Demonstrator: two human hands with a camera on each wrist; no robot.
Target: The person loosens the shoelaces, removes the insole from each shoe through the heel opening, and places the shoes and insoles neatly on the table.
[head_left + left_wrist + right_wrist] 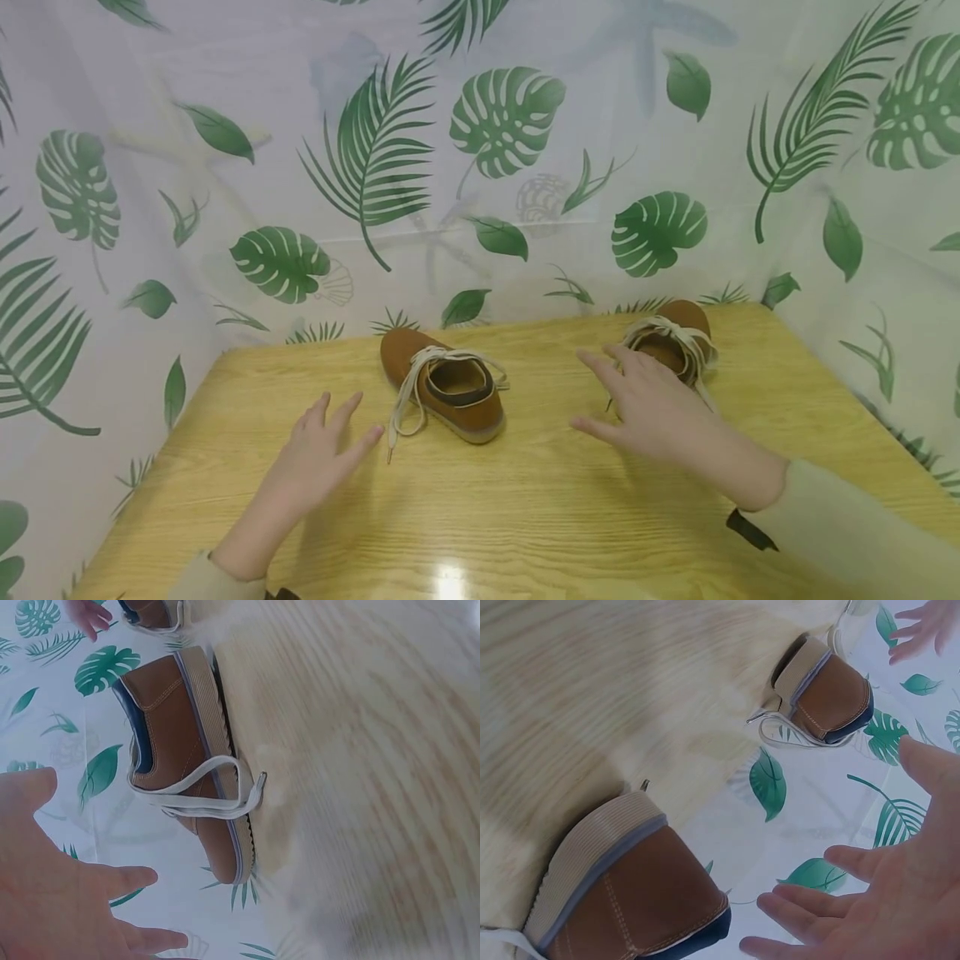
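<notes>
Two brown lace-up shoes rest upright on a wooden table. The left shoe (402, 352) points its toe away to the left, and its pale laces (408, 400) trail over the side onto the tabletop. My left hand (311, 458) hovers beside that shoe with fingers spread, apart from it and holding nothing. Farther right, the right shoe (686, 315) has laces looped across its front and is partly hidden by my right hand (656, 408). That hand's fingers are extended. In the right wrist view a gap shows between them and the shoe's heel (660, 877).
The wooden table (525, 517) reaches back to a white leaf-print cloth (570, 275), which hangs behind it and along both sides. Bare tabletop lies between the two shoes and in front of them.
</notes>
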